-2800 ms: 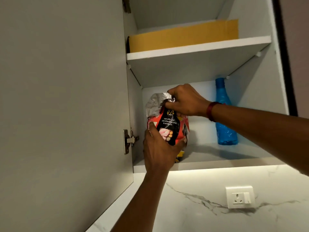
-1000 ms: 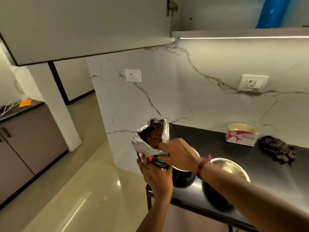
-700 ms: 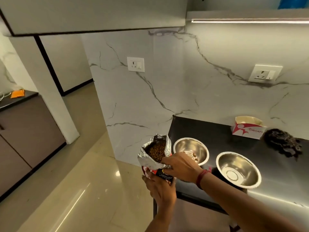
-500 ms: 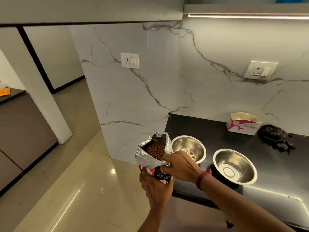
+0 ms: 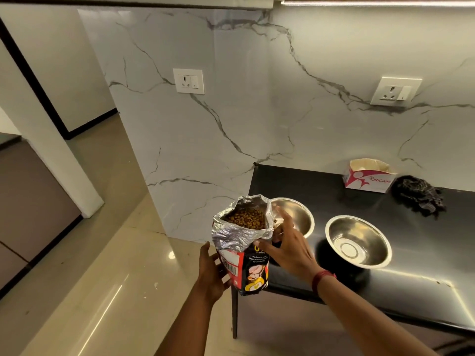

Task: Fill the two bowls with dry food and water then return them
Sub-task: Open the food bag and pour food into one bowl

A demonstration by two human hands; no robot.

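We hold the open food bag (image 5: pixel 243 242) upright in our left hand (image 5: pixel 212 272), fingers wrapped on its lower side; our right hand (image 5: pixel 288 246) fingers are spread, touching the foil top, beside two bowls (image 5: pixel 358 241) on the table (image 5: pixel 416 265)

Two steel bowls stand on the surface (image 5: pixel 321 186): one bowl (image 5: pixel 299 217) at 9 o'clock, the other bowl (image 5: pixel 358 241) at 3 o'clock of it. One open bag (image 5: pixel 244 242) of brown pellets. One box (image 5: pixel 368 173) and one dark cloth (image 5: pixel 417 195) toward 1 o'clock. Two sockets on the wall: one socket (image 5: pixel 189 81) at 11 o'clock, another socket (image 5: pixel 395 91) at 1 o'clock. Two hands: left (image 5: pixel 212 272), right (image 5: pixel 289 246).
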